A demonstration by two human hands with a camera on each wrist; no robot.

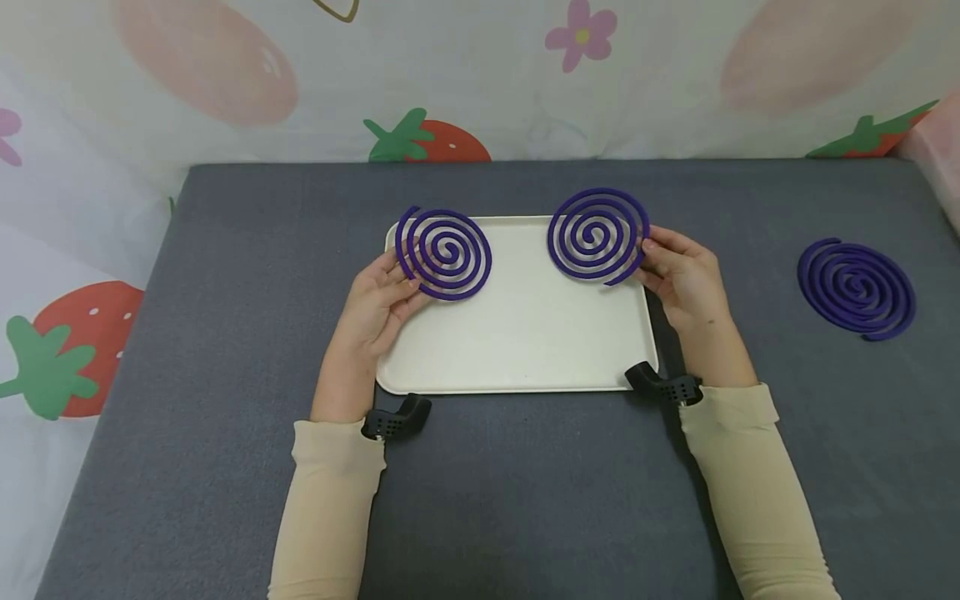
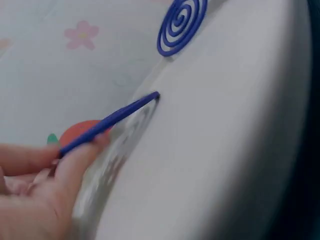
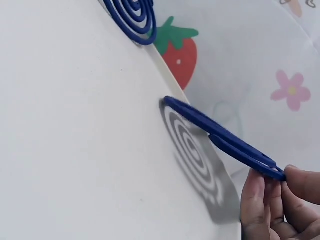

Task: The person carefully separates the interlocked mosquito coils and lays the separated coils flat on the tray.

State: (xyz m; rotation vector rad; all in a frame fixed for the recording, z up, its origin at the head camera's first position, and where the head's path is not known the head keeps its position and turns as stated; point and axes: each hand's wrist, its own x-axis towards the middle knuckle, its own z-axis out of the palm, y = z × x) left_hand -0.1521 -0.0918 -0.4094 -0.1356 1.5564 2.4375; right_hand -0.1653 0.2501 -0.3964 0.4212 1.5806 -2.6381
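My left hand (image 1: 375,304) pinches a dark purple mosquito coil (image 1: 450,249) by its outer edge, thumb on top and fingers beneath. This coil overlaps the upper left corner of a white rectangular tray (image 1: 517,342). At the tray's upper right, my right hand (image 1: 684,275) grips a second mosquito coil (image 1: 591,236) by its right edge. In the right wrist view that coil (image 3: 220,131) is tilted, its far edge low over the tray and its spiral shadow beneath. The left wrist view shows the left-hand coil (image 2: 112,119) nearly edge-on, also tilted, its tip close to the tray surface.
A tightly wound purple coil (image 1: 857,285) lies on the grey tablecloth (image 1: 525,483) to the right of the tray. Behind the table hangs a pale curtain (image 1: 480,75) printed with strawberries and flowers. Black wrist-worn devices (image 1: 397,418) sit at both cuffs.
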